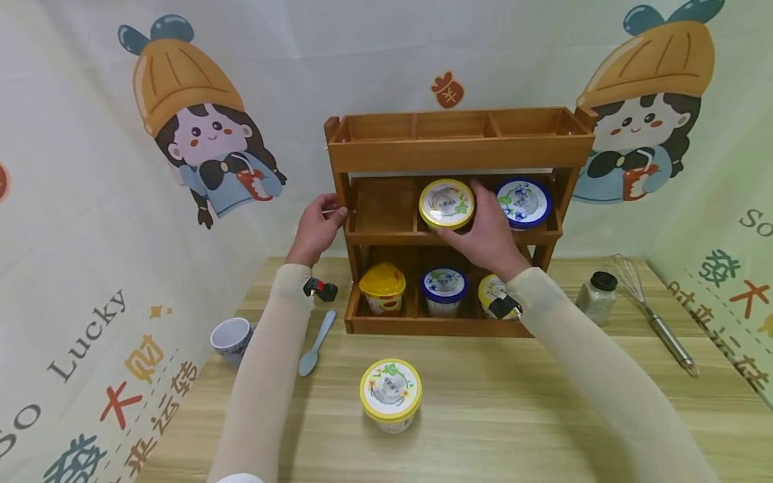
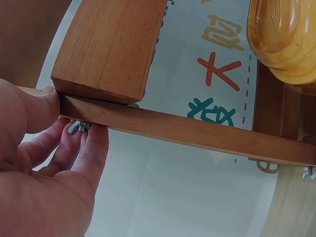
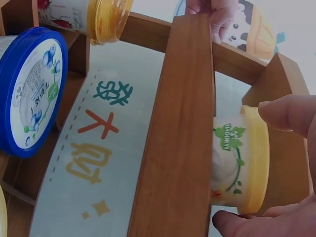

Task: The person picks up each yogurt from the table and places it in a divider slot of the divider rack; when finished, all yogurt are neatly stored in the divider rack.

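My left hand (image 1: 317,228) holds the left side post of a wooden three-tier shelf (image 1: 453,155). In the left wrist view, thumb and fingers lie on either side of that post (image 2: 197,129), beside a metal wing nut (image 2: 80,127). At the middle tier, my right hand (image 1: 488,235) grips a yellow-lidded tub (image 1: 447,203) around its lid, in the middle compartment. To its right in the same tier sits a blue-lidded tub (image 1: 523,202). Another yellow-lidded tub (image 1: 390,394) stands upright on the table in front of the shelf.
The bottom tier holds a cup with a domed yellow lid (image 1: 383,288), a blue-lidded tub (image 1: 444,290) and a partly hidden yellow-lidded tub (image 1: 492,292). A mug (image 1: 231,339) and pale blue spoon (image 1: 317,344) lie left; a black-capped jar (image 1: 598,298) and whisk (image 1: 658,322) right.
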Demonstrator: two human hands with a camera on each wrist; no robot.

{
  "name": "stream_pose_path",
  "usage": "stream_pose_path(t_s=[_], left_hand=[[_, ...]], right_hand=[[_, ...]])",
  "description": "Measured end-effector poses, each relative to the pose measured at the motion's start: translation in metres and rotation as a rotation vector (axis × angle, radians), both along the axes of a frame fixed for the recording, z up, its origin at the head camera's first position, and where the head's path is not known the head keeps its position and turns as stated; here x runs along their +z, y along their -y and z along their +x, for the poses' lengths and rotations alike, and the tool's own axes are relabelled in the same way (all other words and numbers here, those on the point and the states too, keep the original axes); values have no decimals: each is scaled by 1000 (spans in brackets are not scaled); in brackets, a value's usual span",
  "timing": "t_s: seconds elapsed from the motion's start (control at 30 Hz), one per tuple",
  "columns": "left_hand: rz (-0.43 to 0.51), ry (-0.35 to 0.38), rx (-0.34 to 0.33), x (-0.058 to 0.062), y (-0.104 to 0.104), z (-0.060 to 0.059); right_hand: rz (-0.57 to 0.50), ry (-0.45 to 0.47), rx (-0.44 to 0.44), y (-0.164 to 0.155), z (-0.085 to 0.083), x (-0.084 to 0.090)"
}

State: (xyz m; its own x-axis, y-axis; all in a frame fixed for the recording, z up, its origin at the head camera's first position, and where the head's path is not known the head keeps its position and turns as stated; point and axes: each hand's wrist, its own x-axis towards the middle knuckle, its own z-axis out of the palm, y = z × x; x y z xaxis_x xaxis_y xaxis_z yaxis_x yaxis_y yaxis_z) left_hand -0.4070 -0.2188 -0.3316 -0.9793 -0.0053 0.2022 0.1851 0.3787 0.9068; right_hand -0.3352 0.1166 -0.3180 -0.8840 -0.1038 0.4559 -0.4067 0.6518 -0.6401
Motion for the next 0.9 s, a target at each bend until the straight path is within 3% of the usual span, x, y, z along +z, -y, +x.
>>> stream_pose_path(t_s=[0.2,0.5,0.9], left_hand=[[-2,-5,-4,1,-1,0],[-1,-6,-9,-2,3,-2],[-16,-36,-39,-5,3,0]], right_hand=[[14,2,26,-7,16,-2],[-11,-80,108,-15,46,-27],[-101,54,274,-19,76,-73]])
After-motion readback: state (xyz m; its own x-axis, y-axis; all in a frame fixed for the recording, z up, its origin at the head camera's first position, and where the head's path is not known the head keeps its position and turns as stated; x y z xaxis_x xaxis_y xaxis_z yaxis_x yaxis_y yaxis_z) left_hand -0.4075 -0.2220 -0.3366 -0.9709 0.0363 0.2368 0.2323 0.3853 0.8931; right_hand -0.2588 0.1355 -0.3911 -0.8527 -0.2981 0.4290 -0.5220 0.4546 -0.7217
